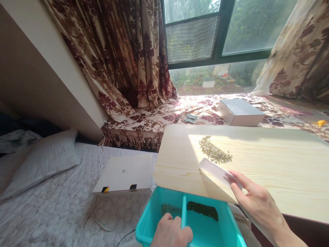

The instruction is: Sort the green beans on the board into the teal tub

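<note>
My right hand (259, 199) pinches one end of a white flat scraper-like strip (217, 171) with a rounded end and a small hole. Its far end rests on or just above the wooden tabletop (277, 164). Just beyond the strip lies a curved patch of small greenish-brown seeds or grains (215, 151). Below the table edge stands a teal plastic bin (144, 226) with a divider. My left hand (171, 231) is closed around the divider, thumb to its right. Dark green grains (202, 209) line the back of the right compartment; a few grains are scattered in the left one.
A white flat box (123, 171) lies on the quilted bed (51, 192) to the left, near a white cable (110, 228). Beyond the table, a grey-topped box (241, 111) and a small folded grey item (191, 118) sit on the cloth-covered window ledge.
</note>
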Demonstrator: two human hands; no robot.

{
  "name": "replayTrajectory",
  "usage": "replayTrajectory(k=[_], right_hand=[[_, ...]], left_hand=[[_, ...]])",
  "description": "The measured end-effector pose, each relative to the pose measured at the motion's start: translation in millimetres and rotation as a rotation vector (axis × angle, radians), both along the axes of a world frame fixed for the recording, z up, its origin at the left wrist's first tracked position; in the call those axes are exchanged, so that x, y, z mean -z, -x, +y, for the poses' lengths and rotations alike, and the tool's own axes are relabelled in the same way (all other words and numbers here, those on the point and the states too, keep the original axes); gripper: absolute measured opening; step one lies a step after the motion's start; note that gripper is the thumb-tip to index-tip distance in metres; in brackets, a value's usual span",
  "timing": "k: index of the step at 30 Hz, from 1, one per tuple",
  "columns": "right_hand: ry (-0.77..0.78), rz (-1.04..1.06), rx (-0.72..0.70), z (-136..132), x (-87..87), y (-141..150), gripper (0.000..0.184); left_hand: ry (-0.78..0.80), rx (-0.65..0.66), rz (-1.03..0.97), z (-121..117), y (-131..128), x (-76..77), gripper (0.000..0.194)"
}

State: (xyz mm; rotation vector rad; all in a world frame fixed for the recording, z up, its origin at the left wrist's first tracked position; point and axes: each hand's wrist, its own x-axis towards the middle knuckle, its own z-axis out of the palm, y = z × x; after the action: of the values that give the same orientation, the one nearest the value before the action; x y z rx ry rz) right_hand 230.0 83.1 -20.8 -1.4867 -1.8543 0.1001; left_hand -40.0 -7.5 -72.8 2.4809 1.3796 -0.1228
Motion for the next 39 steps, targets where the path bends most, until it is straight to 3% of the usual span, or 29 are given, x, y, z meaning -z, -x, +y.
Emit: replayTrajectory(k=[4, 9, 14, 18, 21, 29, 33, 36, 39], right_hand=[[0.011, -0.001, -0.004, -0.5, 0.7, 3.4, 0.028], [0.068, 0.032, -0.011, -4.1, 0.9, 6.4, 0.029], [0.075, 0.046, -0.009, -5.3, 1.2, 5.6, 0.028], [0.081, 0.048, -0.028, -6.1, 2.6, 5.7, 0.029], [0.094, 0.071, -0.039, -7.3, 3.5, 5.6, 0.029], [0.135, 0.110, -0.079, -5.4, 3.4, 9.5, 0.031], [0.266, 0.158, -0.200, -14.4, -1.9, 10.9, 0.031], [0.337, 0.185, -0.276, -21.1, -4.8, 6.3, 0.031], [0.200, 0.190, -0.098, -16.8, -6.5, -2.0, 0.032]], left_hand=[[-0.047, 0.007, 0.049, -1.9, 2.5, 5.1, 0.008], [0.032, -0.026, 0.062, -0.6, -4.1, 4.0, 0.016], [0.198, -0.128, 0.042, 2.3, -7.2, -17.4, 0.044], [0.282, -0.191, 0.024, 2.7, -3.3, -40.6, 0.039], [0.294, -0.221, 0.019, 1.2, -0.2, -48.2, 0.036], [0.273, -0.267, 0.019, -4.9, 6.4, -49.5, 0.031], [0.284, -0.287, 0.021, -3.6, 7.6, -53.3, 0.031], [0.294, -0.266, 0.044, -1.4, 9.3, -46.4, 0.032], [0.259, -0.179, 0.041, 0.6, 12.7, -29.7, 0.024]])
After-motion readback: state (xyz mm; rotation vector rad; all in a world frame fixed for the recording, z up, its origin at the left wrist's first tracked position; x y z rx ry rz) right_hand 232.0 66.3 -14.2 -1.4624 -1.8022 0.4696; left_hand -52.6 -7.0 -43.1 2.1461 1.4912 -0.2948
